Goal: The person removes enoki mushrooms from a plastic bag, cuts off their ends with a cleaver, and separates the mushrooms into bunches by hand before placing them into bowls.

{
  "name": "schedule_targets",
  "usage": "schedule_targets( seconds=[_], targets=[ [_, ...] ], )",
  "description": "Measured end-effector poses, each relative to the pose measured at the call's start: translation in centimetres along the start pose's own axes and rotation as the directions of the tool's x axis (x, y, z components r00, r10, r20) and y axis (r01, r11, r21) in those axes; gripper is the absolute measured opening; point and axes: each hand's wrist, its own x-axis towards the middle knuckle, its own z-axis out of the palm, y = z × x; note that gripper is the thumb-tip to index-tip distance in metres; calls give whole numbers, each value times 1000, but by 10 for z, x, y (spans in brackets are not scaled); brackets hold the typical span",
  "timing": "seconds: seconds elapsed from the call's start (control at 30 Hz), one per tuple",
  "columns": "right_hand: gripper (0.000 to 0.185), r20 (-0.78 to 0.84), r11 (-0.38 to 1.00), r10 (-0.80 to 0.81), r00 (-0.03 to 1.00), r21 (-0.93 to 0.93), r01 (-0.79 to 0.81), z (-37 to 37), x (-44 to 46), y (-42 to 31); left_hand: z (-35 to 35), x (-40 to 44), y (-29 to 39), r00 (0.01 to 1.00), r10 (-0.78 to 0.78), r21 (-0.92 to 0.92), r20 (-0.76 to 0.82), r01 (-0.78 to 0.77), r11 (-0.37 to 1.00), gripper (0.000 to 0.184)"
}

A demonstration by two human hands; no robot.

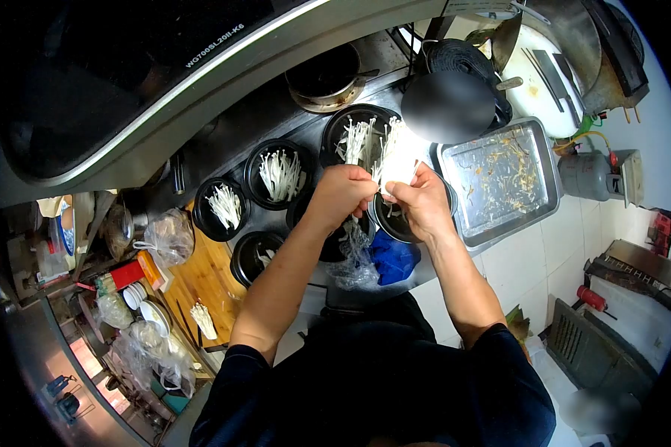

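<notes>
Both my hands are raised over a group of black bowls, with white enoki mushrooms between them. My left hand is closed in a pinch at the base of a thin bunch of enoki. Beside it, my right hand grips a thicker bunch of enoki, thumb on its front. Behind the mushrooms stands a black bowl; another bowl is partly covered by my right hand. Enoki lies in two bowls to the left. Lower down, a bowl holds a few pale pieces.
A metal tray with scattered scraps lies at right. Clear plastic and a blue bag are below my hands. On the wooden board rests another enoki bunch. A pot stands behind, below the overhead hood.
</notes>
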Motion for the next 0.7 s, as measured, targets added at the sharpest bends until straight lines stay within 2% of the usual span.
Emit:
schedule_targets(
  seconds=[0.07, 0.23, 0.33, 0.43, 0.47, 0.53, 0.57, 0.63, 0.67, 0.7],
  targets=[
    [32, -10, 1000, 5, 1000, -5, -5, -3, 0, -1, -5, 0, 2, 998, -37, -116, 50, 43, 992, 10],
    [32, -86, 1000, 9, 996, 21, -7, -14, 0, -5, -26, -10, 25, 996, -82, -245, 30, 87, 966, 10],
    [38, -156, 998, 35, 987, -40, -42, -34, 1, -4, -42, -16, 44, 997, -26, -351, -71, -1, 937, 10],
    [39, -189, 1000, 8, 982, -24, -13, -44, -2, -6, -46, -6, 50, 987, 25, -153, -158, -49, 987, 14],
    [40, -196, 1000, 6, 981, -7, -8, -45, -3, -8, -45, 2, 48, 987, 25, -151, -156, -49, 987, 14],
    [40, -195, 1000, -1, 981, 2, 1, -44, -6, -11, -37, 24, 36, 984, 51, 93, -172, -36, 995, 20],
    [40, -193, 1000, -7, 981, 8, 9, -44, -7, -11, -30, 34, 31, 984, 52, 94, -169, -37, 995, 20],
    [39, -169, 999, -11, 986, 30, 16, -43, -7, -10, -21, 54, 17, 978, -9, 397, -211, 94, 913, 26],
    [38, -144, 999, -11, 990, 51, 19, -42, -7, -9, -25, 72, -7, 975, 145, 596, -166, -18, 803, 27],
    [38, -150, 999, -10, 989, 51, 18, -40, -8, -11, -24, 75, -8, 977, 142, 595, -161, -19, 803, 27]
  ],
)
